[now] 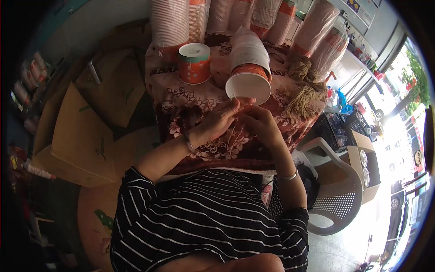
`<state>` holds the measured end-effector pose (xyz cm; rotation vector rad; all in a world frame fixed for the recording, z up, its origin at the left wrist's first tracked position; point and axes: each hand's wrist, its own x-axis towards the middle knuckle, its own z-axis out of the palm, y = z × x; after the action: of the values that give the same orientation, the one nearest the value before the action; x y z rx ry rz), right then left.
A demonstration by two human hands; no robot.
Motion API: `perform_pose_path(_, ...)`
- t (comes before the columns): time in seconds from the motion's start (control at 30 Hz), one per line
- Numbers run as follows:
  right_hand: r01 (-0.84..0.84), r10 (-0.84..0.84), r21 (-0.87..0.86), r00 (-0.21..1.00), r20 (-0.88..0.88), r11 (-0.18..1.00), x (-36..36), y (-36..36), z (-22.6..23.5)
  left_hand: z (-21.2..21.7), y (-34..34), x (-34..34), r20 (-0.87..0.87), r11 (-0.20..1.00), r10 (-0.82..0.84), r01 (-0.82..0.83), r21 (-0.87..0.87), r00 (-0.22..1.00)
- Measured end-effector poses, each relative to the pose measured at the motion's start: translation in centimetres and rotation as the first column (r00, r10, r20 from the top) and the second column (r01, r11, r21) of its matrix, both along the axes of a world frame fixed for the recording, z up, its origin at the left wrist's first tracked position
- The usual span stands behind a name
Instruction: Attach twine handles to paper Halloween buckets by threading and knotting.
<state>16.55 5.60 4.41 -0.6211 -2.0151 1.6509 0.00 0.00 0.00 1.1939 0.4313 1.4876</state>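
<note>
My left hand (219, 119) and my right hand (262, 123) meet over the near part of the table, fingers close together. Both look pinched; what lies between the fingertips is too small to make out. Loose pale string (216, 146) is heaped on the cloth below them. Just beyond my fingertips lies a nested stack of paper tubs (249, 87) in clear plastic, its white, round end facing me. To its left stands an orange and green paper tub (195, 68), upside down with its white base up.
Tall bagged stacks of paper tubs (170, 22) line the table's far side. Bundles of tan string (302, 100) hang near the right edge of the flowered tablecloth (181, 102). Cardboard boxes (84, 136) stand at left, a plastic armchair (337, 195) at right.
</note>
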Motion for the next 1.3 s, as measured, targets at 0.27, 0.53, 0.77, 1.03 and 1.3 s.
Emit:
perform_pose_path(0.27,-0.067,0.069,-0.229,0.998,-0.002,0.971,-1.3,2.0,-4.5,4.6,-1.3,-5.1,-0.036,0.971,0.226,-0.222,0.089,0.974)
perform_pose_path(0.53,-0.149,0.183,-0.263,0.977,0.112,0.953,-4.9,3.1,-14.9,10.5,-6.5,-13.5,0.125,0.961,0.244,-0.257,0.104,0.962)
perform_pose_path(0.77,-0.261,0.209,0.167,0.937,0.279,0.951,-12.9,-0.9,-21.5,13.5,-10.3,-14.5,0.069,0.938,0.285,-0.293,0.187,0.956)
perform_pose_path(1.03,-0.102,0.180,-0.349,0.963,0.199,0.932,-14.1,-0.3,-18.5,3.4,-11.6,-14.6,0.205,0.934,0.328,-0.284,-0.219,0.922)
perform_pose_path(1.3,-0.182,0.152,0.111,0.961,0.232,0.977,-14.6,2.8,-15.5,-8.8,-11.2,-14.8,0.274,0.815,0.474,-0.298,-0.497,0.837)
